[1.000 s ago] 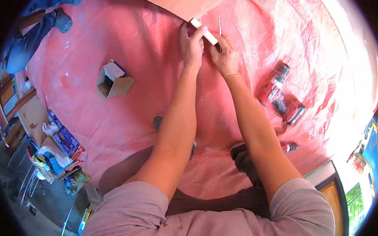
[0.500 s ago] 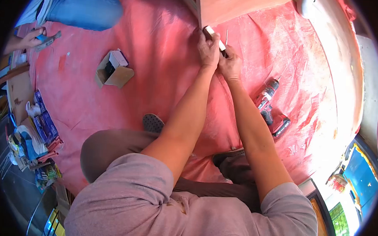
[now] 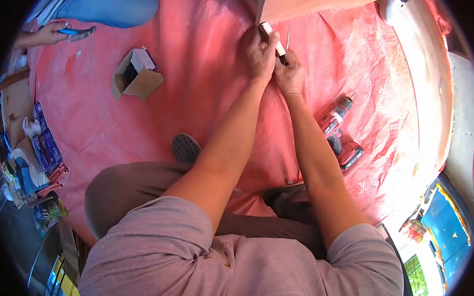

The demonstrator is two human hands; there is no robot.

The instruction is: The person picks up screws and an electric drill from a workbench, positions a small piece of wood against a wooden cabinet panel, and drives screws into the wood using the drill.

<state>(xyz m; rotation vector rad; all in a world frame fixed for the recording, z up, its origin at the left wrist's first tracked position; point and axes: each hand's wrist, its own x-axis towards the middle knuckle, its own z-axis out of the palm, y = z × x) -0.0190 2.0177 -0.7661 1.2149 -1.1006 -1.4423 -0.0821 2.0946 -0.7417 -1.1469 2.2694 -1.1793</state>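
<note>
Near the bottom corner of a reddish-brown board [image 3: 317, 7], my left hand [image 3: 261, 59] is closed around a short pale block [image 3: 274, 39] that has a dark lower end. My right hand [image 3: 290, 75] is pressed up beside it, its fingers closed at the block's dark end. From the right fingers a thin, light rod [image 3: 288, 39] points upward; its kind is too small to tell. The block's upper end lies right by the board's corner, and I cannot tell whether they touch.
A red sheet [image 3: 208, 88] covers the floor. A red cordless drill [image 3: 334, 126] lies right of my arms, and an open cardboard box [image 3: 145, 83] stands left. Another person's hand [image 3: 50, 33] holds a blue-handled tool [image 3: 80, 33]. Piled boxes [image 3: 46, 147] line the left edge.
The other person's tool has turned to point right and moved slightly up and right. My view has shifted a little. Both my hands keep their hold by the board's corner.
</note>
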